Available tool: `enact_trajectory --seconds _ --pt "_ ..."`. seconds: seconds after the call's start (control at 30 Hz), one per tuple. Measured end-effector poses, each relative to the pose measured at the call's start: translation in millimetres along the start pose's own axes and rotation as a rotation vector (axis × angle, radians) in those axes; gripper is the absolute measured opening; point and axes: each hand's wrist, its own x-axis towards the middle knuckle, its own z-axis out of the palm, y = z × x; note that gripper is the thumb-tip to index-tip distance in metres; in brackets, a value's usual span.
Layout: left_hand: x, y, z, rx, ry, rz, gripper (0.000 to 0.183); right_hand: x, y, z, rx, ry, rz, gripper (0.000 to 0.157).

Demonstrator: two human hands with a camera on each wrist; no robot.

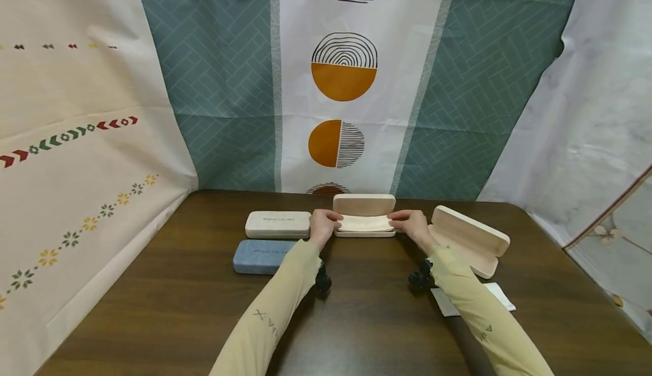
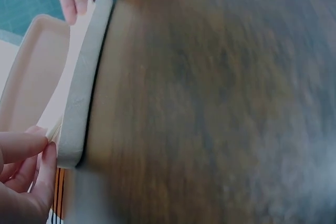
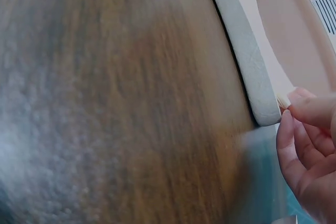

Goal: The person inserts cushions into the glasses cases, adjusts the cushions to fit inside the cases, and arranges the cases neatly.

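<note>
An open cream glasses case (image 1: 364,203) stands near the back of the table, its lid tipped back. Over its lower half lies a folded cream cloth (image 1: 364,224). My left hand (image 1: 322,226) pinches the cloth's left end between thumb and fingers, and in the left wrist view that hand (image 2: 25,163) is at the case's near corner. At the other end my right hand (image 1: 414,226) pinches the cloth's right edge; the right wrist view shows this hand (image 3: 312,140) beside the case's rounded end. What lies under the cloth is hidden.
Left of the hands lie a closed off-white case (image 1: 278,225) and a closed blue case (image 1: 262,256). Another open cream case (image 1: 468,237) sits at right, angled. A white folded cloth (image 1: 496,295) lies partly under the right forearm. Patterned fabric (image 1: 224,81) hangs behind the table.
</note>
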Motion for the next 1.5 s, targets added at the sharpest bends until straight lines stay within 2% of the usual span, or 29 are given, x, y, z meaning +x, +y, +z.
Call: enact_trajectory --seconds 0.2,0.43,0.57,0.67,0.73,0.83,0.93,1.0,1.03,1.1,1.2,1.33,1.5 --pt "1.3 -0.2 0.5 0.048 0.014 0.021 0.013 2 -1 2.7 -0.049 0.019 -0.016 0.019" --pt "-2.2 2.1 -0.4 0.041 0.012 0.020 0.015 -2 -2 1.3 -0.214 0.039 -0.092 0.019" --pt "-2.0 1.7 -1.1 0.032 0.022 0.038 0.016 -2 -1 -3.6 -0.198 0.057 -0.110 0.018" --pt "0.2 2.2 -2.0 0.043 0.088 0.049 0.013 -1 -3 -6.0 -0.125 0.089 -0.121 0.018" --pt "0.9 4.5 -2.5 0.020 0.144 0.044 0.011 0 -4 -6.8 -0.036 0.123 -0.126 0.019" --pt "0.5 11.1 -1.9 -0.068 0.203 0.036 0.014 4 -4 -8.4 0.155 0.162 -0.155 0.020" --pt "0.2 17.5 -0.7 -0.164 0.241 0.043 0.024 5 -5 -8.6 0.277 0.184 -0.151 0.025" --pt "1.3 19.7 -0.2 -0.197 0.261 0.058 0.027 6 -8 -8.1 0.315 0.177 -0.132 0.030" --pt "1.9 19.9 -0.3 -0.204 0.265 0.057 0.028 5 -12 -7.0 0.299 0.175 -0.103 0.035" --pt "3.6 18.9 -0.2 -0.214 0.263 0.051 0.028 5 -14 -6.4 0.314 0.152 -0.050 0.042" --pt "6.8 15.8 0.2 -0.216 0.225 0.039 0.030 7 -17 -6.1 0.318 0.104 0.029 0.048" --pt "11.3 11.5 0.4 -0.247 0.142 0.006 0.035 9 -18 -5.7 0.293 0.023 0.111 0.055" --pt "15.4 10.0 -1.9 -0.359 0.024 -0.077 0.039 15 -19 -4.9 0.298 -0.057 0.156 0.063"
